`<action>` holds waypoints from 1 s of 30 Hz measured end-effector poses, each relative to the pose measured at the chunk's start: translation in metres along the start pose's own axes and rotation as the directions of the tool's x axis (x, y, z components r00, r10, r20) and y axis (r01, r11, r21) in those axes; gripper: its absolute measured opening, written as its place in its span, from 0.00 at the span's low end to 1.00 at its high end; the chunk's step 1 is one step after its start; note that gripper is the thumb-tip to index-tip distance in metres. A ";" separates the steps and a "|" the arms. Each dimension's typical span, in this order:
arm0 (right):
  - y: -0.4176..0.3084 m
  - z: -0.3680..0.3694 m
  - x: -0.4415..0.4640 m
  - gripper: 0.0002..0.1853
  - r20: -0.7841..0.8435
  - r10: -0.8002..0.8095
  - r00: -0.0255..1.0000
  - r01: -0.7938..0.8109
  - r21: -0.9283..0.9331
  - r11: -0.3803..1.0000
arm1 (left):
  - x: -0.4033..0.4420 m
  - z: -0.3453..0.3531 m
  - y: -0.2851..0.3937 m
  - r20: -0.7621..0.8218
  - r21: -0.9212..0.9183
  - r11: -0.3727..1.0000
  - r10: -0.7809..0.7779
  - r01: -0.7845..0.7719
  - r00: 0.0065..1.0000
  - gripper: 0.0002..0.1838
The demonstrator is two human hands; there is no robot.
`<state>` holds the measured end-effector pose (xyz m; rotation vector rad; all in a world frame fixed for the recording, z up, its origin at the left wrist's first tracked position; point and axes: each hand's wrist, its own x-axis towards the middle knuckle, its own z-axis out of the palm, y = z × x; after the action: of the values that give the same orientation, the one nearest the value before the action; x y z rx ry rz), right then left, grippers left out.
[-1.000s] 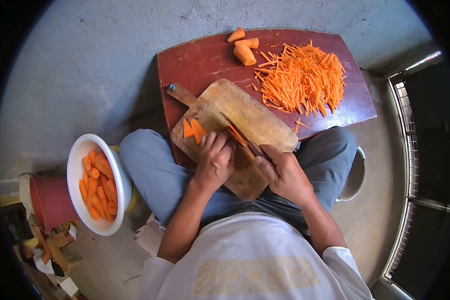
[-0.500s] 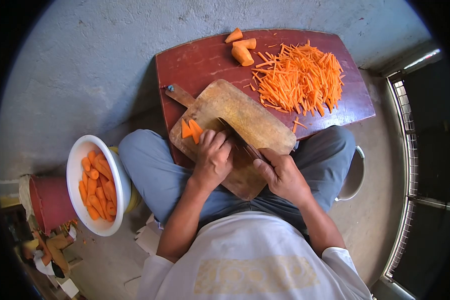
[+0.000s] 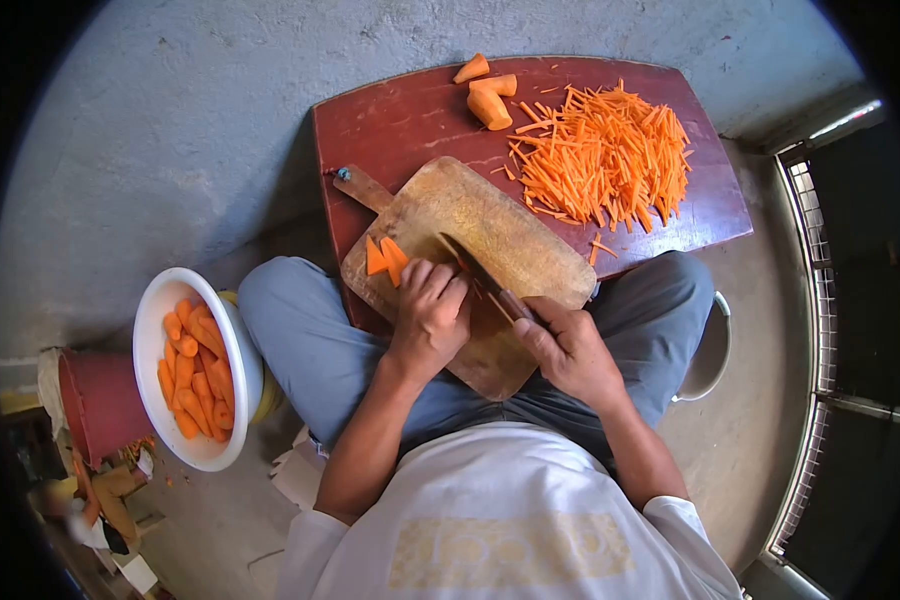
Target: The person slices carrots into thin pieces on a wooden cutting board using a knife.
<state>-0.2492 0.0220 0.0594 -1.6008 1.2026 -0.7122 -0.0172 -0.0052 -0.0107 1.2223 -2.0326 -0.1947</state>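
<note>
A wooden cutting board [image 3: 510,235] lies at a slant over the near edge of the red table [image 3: 390,125]. My right hand [image 3: 573,352] is closed round the handle of a knife [image 3: 478,270], whose blade points up and left beside my left fingers. My left hand [image 3: 432,315] rests on the board with its fingers curled down; what they press on is mostly hidden, with a bit of orange at the blade. Flat carrot slices [image 3: 394,260] lie just beyond my left fingertips. A heap of carrot strips [image 3: 605,155] covers the table's right part.
Carrot chunks [image 3: 490,105] sit at the table's far edge. On the left stands a white basin [image 3: 148,335] of whole carrots [image 3: 192,375], near a red bucket [image 3: 95,405]. A person [image 3: 95,505] is at lower left. A metal pot [image 3: 710,350] stands beyond my right knee.
The knife has shifted slightly beside my left fingers, and its blade tilts differently. Carrot orange showing at the blade a second ago is now mostly out of sight. My left hand has hardly moved.
</note>
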 end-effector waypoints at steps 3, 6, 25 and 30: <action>-0.010 0.006 -0.003 0.18 0.011 -0.071 0.997 0.072 -0.089 0.993 | -0.004 -0.003 -0.002 -0.079 -0.017 1.000 0.010 -0.012 0.997 0.09; -0.022 0.005 -0.006 0.17 0.057 -0.003 0.998 0.008 -0.085 0.996 | -0.003 -0.008 0.000 -0.197 0.008 1.000 0.007 -0.005 0.980 0.11; 0.033 -0.075 0.049 0.24 -0.064 -0.362 0.930 0.276 -0.529 0.802 | 0.063 -0.018 0.008 -0.065 -0.265 0.947 -0.203 0.179 0.977 0.18; 0.048 -0.075 0.043 0.22 -0.045 -0.519 0.854 0.339 -0.709 0.618 | 0.149 -0.008 0.003 0.233 -0.075 0.996 -0.021 0.039 0.972 0.32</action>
<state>-0.3168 -0.0463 0.0372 -2.5591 1.3571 -0.8441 -0.0538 -0.1227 0.0739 1.2286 -2.1831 -0.4466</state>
